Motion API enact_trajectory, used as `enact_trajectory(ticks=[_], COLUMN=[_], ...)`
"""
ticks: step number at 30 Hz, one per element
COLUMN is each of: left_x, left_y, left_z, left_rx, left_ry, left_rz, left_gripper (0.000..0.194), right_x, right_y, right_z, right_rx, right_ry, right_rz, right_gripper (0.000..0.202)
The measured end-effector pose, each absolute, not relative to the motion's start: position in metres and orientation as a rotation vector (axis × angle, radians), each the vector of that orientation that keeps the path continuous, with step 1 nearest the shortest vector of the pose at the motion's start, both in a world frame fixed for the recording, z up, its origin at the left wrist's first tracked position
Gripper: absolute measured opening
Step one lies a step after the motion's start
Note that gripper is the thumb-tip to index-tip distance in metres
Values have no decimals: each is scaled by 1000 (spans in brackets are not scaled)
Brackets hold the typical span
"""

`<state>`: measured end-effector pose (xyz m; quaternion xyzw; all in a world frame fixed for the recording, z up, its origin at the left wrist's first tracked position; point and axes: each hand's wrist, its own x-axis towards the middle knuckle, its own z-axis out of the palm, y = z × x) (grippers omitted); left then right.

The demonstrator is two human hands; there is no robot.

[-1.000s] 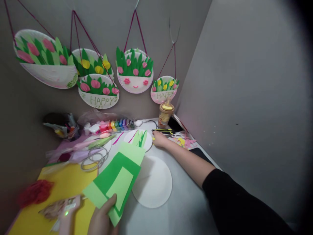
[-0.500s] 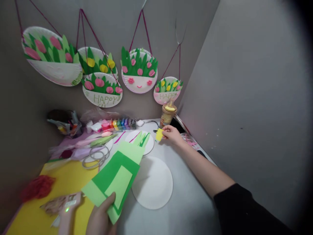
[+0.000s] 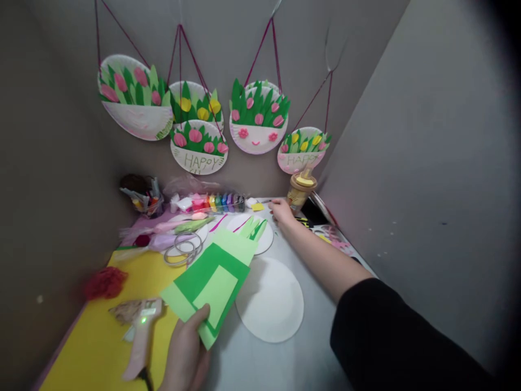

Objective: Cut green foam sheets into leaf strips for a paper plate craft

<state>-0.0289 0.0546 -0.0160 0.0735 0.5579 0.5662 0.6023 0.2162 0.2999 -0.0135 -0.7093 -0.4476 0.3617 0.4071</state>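
The step in hand seems to be sorting cut paper. At the lower centre of the frame, the left hand grasps a fan of green paper sheets, thumb on top, partly over the blank white plate. The right hand reaches to the upper middle, its fingertips just beside a small yellow paper square and apart from it; whether those fingers pinch anything I cannot tell. The next move probably calls for a light touch there, since the lidded cup stands right behind that hand.

As for writing, the lower hanging plate at upper left of centre reads "HAPPY" (a second line below it is cut short), and the small hanging plate farther right shows a fainter "HAPPY". The cup's print is too blurred to read.
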Motion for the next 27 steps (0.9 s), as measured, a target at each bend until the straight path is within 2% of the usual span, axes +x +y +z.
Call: enact_trajectory(ticks=[2,6,9,11,14,16,19,23,27], left_x=[-29,-27,-26,-26,-28,-29,-30,-32,-31], left_y=[56,58,59,58,59,61,63,65,64], left_z=[-14,-8,-7,-7,-6,-6,-8,-17,-22], left_rx=[171,154,160,178,200,219,263,281,291], left_ry=[1292,1304,1309,1298,1305,1311,1293,1270,1295], left_rz=[1346,1429,1447,1466,1512,1536,1574,1557,1559], left_gripper=[48,49,48,48,49,47,46,48,48], right_x=[227,241,243,243,248,258,283,312,314], right_y=[266,183,142,132,137,146,161,182,211], right_z=[-17,-25,-28,-30,-33,-33,-31,-29,-37], right_rx=[-1739,-1721,-1805,-1852,-1816,-1814,-1834,-1720,-1703], right_ry=[-1263,-1696,-2012,-2045,-1999,-1922,-1728,-1279,-1046], right_rz=[919,925,853,925,1036,965,848,924,813], right_gripper=[12,17,47,52,26,15,18,31,30])
